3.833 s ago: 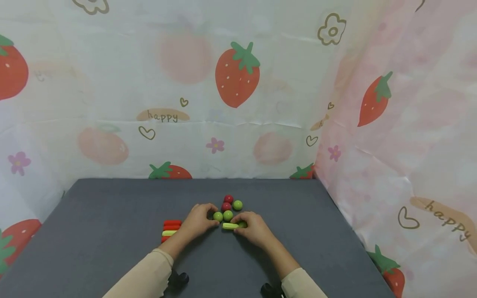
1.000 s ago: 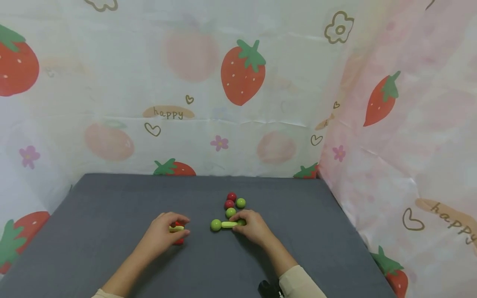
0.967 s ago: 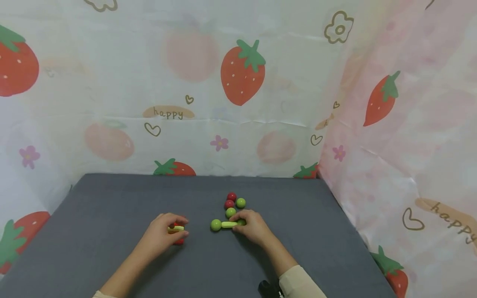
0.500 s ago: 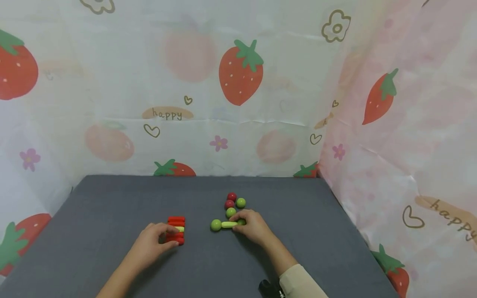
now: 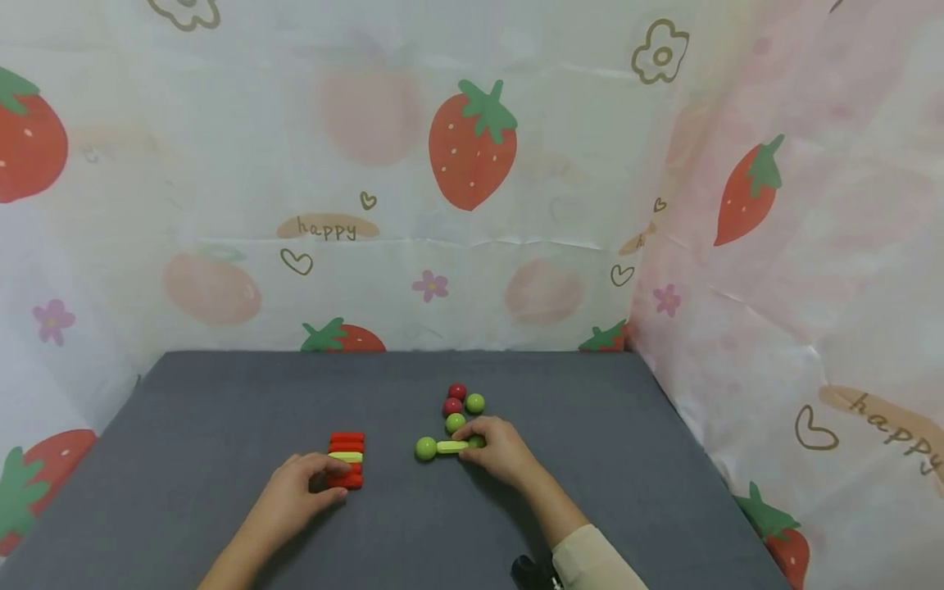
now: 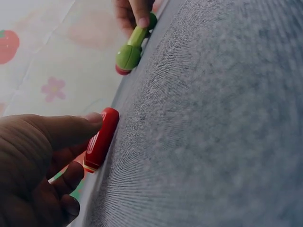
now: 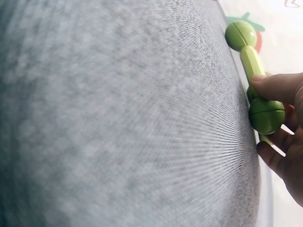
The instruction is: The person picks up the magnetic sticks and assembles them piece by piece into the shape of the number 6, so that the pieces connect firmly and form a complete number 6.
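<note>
My right hand (image 5: 501,448) pinches a yellow-green stick (image 5: 451,447) close to its right end. A green ball (image 5: 425,448) sits at the stick's left end; another green ball (image 7: 266,116) shows at the held end in the right wrist view. Over the near end of a row of red sticks (image 5: 347,438) lies my left hand (image 5: 291,496), thumb and forefinger apart around the nearest ones. One yellow-green stick (image 5: 347,457) lies within that row. In the left wrist view the left thumb overlaps a red stick (image 6: 103,139); firm contact is unclear.
Behind the right hand stand two red balls (image 5: 453,406) and two loose green balls (image 5: 475,403). A grey cloth (image 5: 221,410) covers the table. Printed curtains (image 5: 354,164) enclose the back and sides. A black object (image 5: 533,572) is by the right sleeve.
My left hand has left the green balls, one of which now sits at the stick's left end. It went to the stick row, then slid toward me along it. The right hand keeps its place.
</note>
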`<state>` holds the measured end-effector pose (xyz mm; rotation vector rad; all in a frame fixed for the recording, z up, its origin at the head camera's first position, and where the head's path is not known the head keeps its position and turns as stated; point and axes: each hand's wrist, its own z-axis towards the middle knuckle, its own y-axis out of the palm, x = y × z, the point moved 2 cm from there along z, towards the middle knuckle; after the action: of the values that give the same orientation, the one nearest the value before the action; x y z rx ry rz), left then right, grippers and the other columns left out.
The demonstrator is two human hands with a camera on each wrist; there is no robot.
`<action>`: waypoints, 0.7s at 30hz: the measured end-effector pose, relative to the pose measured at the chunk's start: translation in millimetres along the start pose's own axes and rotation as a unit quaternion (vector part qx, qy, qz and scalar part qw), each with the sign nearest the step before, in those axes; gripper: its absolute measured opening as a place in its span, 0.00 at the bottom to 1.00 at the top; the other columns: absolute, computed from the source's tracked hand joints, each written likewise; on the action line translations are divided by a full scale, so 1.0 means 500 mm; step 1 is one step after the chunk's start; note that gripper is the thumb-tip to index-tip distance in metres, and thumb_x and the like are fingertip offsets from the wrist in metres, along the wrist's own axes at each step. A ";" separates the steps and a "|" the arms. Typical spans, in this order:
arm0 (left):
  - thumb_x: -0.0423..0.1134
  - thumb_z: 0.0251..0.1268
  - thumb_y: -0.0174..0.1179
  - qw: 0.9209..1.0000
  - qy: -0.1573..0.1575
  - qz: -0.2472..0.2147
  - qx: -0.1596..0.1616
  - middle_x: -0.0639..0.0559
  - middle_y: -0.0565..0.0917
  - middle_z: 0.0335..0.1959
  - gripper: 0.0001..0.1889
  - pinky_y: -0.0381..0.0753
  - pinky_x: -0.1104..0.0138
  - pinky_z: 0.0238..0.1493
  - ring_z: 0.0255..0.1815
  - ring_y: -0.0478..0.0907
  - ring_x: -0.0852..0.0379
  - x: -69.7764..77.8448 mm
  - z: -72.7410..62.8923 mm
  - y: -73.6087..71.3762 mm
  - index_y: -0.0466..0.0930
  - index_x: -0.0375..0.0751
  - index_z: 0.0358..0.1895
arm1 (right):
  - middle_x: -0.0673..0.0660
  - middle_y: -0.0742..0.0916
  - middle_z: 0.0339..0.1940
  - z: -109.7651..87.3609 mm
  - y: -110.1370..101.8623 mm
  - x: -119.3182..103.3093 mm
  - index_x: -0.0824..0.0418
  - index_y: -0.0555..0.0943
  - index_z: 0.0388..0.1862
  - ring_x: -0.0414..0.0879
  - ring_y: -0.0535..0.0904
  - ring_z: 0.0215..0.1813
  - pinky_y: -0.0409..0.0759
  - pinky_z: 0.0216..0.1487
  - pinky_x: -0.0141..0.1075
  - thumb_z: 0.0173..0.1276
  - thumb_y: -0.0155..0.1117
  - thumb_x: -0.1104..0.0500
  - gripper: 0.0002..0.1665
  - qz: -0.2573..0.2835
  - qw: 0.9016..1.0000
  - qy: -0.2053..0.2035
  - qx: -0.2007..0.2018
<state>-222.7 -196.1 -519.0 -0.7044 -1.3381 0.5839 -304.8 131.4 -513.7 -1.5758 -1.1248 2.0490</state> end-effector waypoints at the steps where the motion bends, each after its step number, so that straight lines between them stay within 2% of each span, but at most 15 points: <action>1: 0.45 0.49 0.74 1.000 -0.004 -0.001 0.001 0.61 0.85 0.46 0.16 0.74 0.51 0.56 0.52 0.76 0.55 0.000 -0.001 0.000 0.85 0.62 0.43 | 0.46 0.86 0.44 0.000 0.000 0.000 0.46 0.88 0.43 0.41 0.78 0.46 0.76 0.47 0.36 0.59 0.74 0.56 0.12 -0.002 1.000 0.000 0.000; 10: 0.46 0.49 0.75 0.999 -0.047 -0.003 0.001 0.59 0.85 0.46 0.15 0.75 0.53 0.53 0.49 0.74 0.57 0.004 -0.009 0.000 0.85 0.61 0.43 | 0.45 0.86 0.44 0.000 0.000 0.001 0.43 0.87 0.42 0.42 0.77 0.48 0.75 0.49 0.38 0.59 0.74 0.55 0.12 -0.012 1.000 -0.002 0.002; 21: 0.47 0.47 0.75 0.997 -0.070 0.011 -0.013 0.60 0.86 0.45 0.15 0.76 0.57 0.49 0.45 0.73 0.59 -0.008 -0.007 0.008 0.85 0.60 0.41 | 0.45 0.86 0.44 0.002 -0.001 0.003 0.45 0.88 0.42 0.42 0.77 0.48 0.75 0.49 0.38 0.58 0.74 0.55 0.12 -0.013 1.000 -0.011 0.006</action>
<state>-220.0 -196.8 -525.2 -0.7118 -1.4715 0.6442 -306.4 132.4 -514.4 -1.5279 -1.1337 2.0580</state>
